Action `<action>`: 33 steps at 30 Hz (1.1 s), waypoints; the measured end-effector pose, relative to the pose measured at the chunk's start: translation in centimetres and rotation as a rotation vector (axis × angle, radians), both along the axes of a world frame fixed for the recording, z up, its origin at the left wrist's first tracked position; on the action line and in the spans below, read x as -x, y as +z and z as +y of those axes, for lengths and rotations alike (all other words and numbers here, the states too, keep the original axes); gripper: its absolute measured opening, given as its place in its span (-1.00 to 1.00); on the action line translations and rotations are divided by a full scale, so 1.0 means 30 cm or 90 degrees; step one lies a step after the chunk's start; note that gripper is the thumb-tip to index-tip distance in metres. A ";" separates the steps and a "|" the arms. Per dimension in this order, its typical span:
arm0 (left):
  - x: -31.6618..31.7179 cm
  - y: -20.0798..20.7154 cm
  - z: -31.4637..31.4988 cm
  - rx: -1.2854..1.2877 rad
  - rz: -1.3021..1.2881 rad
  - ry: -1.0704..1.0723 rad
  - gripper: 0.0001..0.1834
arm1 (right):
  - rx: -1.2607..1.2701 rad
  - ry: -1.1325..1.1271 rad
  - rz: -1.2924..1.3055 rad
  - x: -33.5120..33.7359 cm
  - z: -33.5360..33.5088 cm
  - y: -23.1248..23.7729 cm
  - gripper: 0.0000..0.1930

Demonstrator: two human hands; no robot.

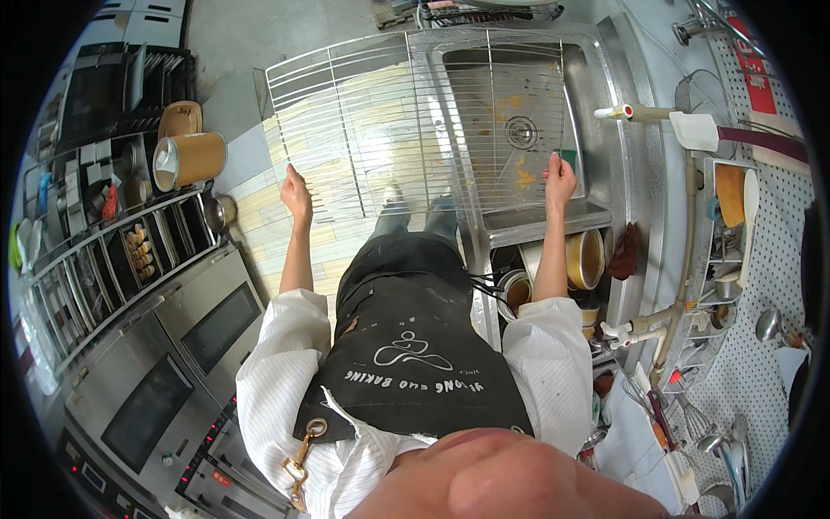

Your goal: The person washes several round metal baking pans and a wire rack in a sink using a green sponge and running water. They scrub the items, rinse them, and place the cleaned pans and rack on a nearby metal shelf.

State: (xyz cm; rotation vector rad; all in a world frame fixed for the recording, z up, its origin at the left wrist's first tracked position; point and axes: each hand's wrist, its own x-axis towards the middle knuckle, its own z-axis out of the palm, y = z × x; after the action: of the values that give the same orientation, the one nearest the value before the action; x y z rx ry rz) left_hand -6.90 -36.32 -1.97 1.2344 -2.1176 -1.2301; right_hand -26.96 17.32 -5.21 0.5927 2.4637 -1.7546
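A large wire cooling rack [413,86] is stretched out flat in front of me, its right part over the steel sink [595,95] and its left part over the tiled floor. My left hand [296,192] is closed on the rack's near left edge. At its right edge, my right hand [559,179] is closed round the wire. Something small and green [568,158] shows right behind those fingers; whether it is held or lies in the sink I cannot tell. Orange-brown scraps [524,177] lie in the basin round the drain [520,132].
Under the sink stand several round tins [586,259]. Hanging on the right wall are a white spatula [694,131], whisks [694,419] and ladles. To my left are steel ovens [143,411], a rack of trays [121,251] and a brown drum [192,162].
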 end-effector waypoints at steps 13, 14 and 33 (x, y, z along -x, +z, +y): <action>-0.254 0.126 -0.359 -0.065 -0.028 0.093 -0.31 | 0.085 0.073 0.017 -0.053 -0.386 0.215 -0.66; -0.296 0.148 -0.406 -0.043 -0.004 0.103 -0.32 | 0.107 0.104 0.010 -0.064 -0.425 0.251 -0.68; -1.444 0.432 -1.148 -0.199 0.254 0.500 -0.52 | 0.057 0.648 0.203 -0.157 -2.442 0.579 -0.66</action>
State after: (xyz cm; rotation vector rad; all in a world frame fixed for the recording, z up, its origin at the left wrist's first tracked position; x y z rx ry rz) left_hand 36.41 -70.76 10.99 1.5655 -1.0129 -1.2923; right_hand -22.25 -55.95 12.15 -0.8719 2.1397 -1.5145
